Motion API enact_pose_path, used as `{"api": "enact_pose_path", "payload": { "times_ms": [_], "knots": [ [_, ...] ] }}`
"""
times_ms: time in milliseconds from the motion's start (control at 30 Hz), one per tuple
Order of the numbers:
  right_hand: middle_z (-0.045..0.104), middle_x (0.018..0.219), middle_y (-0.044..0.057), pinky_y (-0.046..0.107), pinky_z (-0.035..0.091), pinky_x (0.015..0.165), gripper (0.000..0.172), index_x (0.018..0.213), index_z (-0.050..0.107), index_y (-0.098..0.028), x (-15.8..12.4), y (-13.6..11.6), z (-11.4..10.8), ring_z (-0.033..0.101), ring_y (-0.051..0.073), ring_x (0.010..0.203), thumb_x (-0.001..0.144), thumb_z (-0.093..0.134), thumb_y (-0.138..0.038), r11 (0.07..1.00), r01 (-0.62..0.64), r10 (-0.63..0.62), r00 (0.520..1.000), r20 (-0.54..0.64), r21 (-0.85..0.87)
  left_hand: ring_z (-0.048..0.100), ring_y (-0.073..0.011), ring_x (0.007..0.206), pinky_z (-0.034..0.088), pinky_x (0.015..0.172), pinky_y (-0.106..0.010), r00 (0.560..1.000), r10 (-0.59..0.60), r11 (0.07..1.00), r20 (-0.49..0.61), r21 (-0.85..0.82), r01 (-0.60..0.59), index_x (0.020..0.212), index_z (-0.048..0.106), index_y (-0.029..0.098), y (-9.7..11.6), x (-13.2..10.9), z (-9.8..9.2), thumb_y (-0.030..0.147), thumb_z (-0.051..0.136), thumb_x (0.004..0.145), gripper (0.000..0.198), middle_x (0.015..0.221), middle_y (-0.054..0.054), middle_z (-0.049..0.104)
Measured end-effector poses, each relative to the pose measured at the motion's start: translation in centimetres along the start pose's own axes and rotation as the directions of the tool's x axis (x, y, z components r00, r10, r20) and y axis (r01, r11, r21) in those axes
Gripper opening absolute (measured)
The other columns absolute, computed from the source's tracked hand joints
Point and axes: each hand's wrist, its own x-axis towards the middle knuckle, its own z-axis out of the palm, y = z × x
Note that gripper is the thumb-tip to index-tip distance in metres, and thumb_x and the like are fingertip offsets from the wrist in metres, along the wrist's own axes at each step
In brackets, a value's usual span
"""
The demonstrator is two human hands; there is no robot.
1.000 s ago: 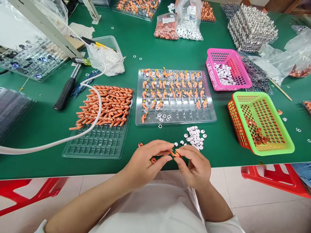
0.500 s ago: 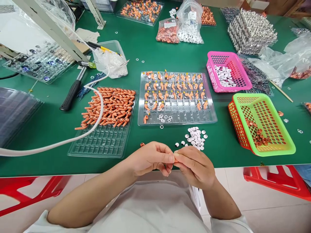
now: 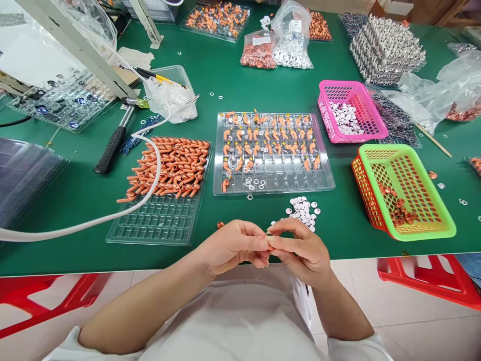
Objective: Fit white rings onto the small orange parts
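Green tabletop [image 3: 233, 75] is spread across most of the frame, with pale floor tiles [image 3: 361, 301] shown along the bottom. At lower centre, a small orange piece [image 3: 269, 246] is pinched by the left hand [image 3: 233, 245], its thumb pressed down and its fingers curled beneath. From the other side, the same piece is gripped by fingertips of the right hand [image 3: 306, 253], while another finger is held apart above. Only a bright sliver of the piece is shown; its shape is hidden by the fingers, and whether anything is joined to it cannot be told. Both hands are held together near the table's front edge, palms turned inward, and the forearms [image 3: 146, 306] are slanted in from the lower left and lower right. Just above the right hand, white discs [image 3: 300, 208] are heaped. Orange parts [image 3: 276, 133] are set in a clear tray [image 3: 289, 183] at the centre, and orange tubes [image 3: 176, 163] are piled on another tray [image 3: 158, 220] at centre left. At the right, a green basket [image 3: 428, 234] is placed below a pink basket [image 3: 376, 113].
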Motion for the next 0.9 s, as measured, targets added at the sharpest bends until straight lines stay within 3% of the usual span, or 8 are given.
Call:
{"api": "enact_pose_path", "payload": {
  "times_ms": [333,433,533,600,633,733,800,900],
  "knots": [
    [0.061,0.116,0.009,0.038,0.06,0.081,0.048,0.131,0.062,-0.033,0.6,-0.2,0.3,0.063,0.021,0.104,0.092,0.057,-0.006,0.997,-0.045,0.046,0.999,-0.022,0.063,0.069,-0.0122,0.057,0.056,0.057,-0.021,0.995,0.045,0.999,-0.087,-0.006,-0.046,0.07,0.072,0.011,-0.1,0.1,0.2,0.028,0.093,0.058,0.029,0.063,-0.003,0.072],
    [0.063,0.116,0.009,0.04,0.059,0.082,0.046,0.13,0.064,-0.032,0.5,-0.2,0.4,0.063,0.022,0.105,0.092,0.056,-0.008,0.993,-0.059,0.062,0.998,-0.026,0.102,0.067,-0.0116,0.057,0.056,0.059,-0.022,0.979,0.145,0.985,-0.142,0.113,-0.129,0.07,0.071,0.012,-0.1,-0.1,0.6,0.025,0.091,0.059,0.027,0.062,-0.001,0.071],
    [0.064,0.117,0.01,0.041,0.058,0.083,0.04,0.129,0.065,-0.03,-0.1,-0.1,0.6,0.063,0.023,0.105,0.093,0.059,-0.013,0.976,-0.121,0.134,0.989,-0.064,0.18,0.066,-0.0121,0.058,0.055,0.06,-0.023,0.931,0.304,0.921,-0.203,0.311,-0.233,0.071,0.071,0.014,-0.1,-0.5,1.1,0.022,0.087,0.062,0.02,0.063,0.0,0.072],
    [0.066,0.109,0.009,0.038,0.058,0.08,0.032,0.124,0.068,-0.028,-0.5,0.0,1.0,0.065,0.021,0.098,0.094,0.061,-0.019,0.942,-0.204,0.247,0.959,-0.139,0.266,0.066,-0.0131,0.06,0.054,0.058,-0.023,0.846,0.481,0.795,-0.227,0.521,-0.312,0.074,0.071,0.015,-0.1,-0.9,1.5,0.02,0.082,0.066,0.014,0.069,-0.002,0.074],
    [0.067,0.104,0.008,0.036,0.058,0.077,0.027,0.12,0.07,-0.027,-0.7,0.0,1.3,0.066,0.02,0.092,0.095,0.061,-0.022,0.914,-0.246,0.31,0.936,-0.167,0.322,0.066,-0.0134,0.06,0.053,0.057,-0.023,0.782,0.589,0.682,-0.204,0.645,-0.345,0.075,0.072,0.016,-0.1,-1.0,1.6,0.019,0.08,0.068,0.011,0.071,-0.003,0.075],
    [0.067,0.091,0.004,0.03,0.058,0.07,0.017,0.108,0.072,-0.025,-0.9,-0.2,2.1,0.066,0.016,0.079,0.093,0.065,-0.03,0.793,-0.339,0.457,0.88,-0.128,0.506,0.065,-0.0129,0.06,0.051,0.056,-0.022,0.565,0.823,0.206,0.052,0.901,-0.382,0.077,0.071,0.018,-0.3,-1.2,1.7,0.017,0.075,0.074,0.005,0.07,-0.002,0.074],
    [0.067,0.089,0.003,0.028,0.059,0.069,0.017,0.105,0.072,-0.024,-0.8,-0.3,2.5,0.066,0.015,0.076,0.09,0.069,-0.032,0.713,-0.39,0.517,0.854,-0.062,0.583,0.065,-0.0131,0.06,0.052,0.056,-0.022,0.446,0.858,-0.068,0.256,0.916,-0.395,0.08,0.069,0.019,-0.5,-1.0,1.5,0.015,0.073,0.078,0.006,0.067,-0.002,0.073],
    [0.069,0.086,0.003,0.027,0.06,0.067,0.018,0.102,0.072,-0.022,-0.7,-0.4,2.6,0.067,0.015,0.075,0.087,0.073,-0.033,0.643,-0.45,0.587,0.81,-0.021,0.62,0.067,-0.014,0.063,0.055,0.06,-0.022,0.332,0.835,-0.295,0.439,0.866,-0.404,0.088,0.065,0.018,-0.9,-0.7,1.2,0.011,0.07,0.081,0.011,0.069,-0.004,0.074]
  ]
}}
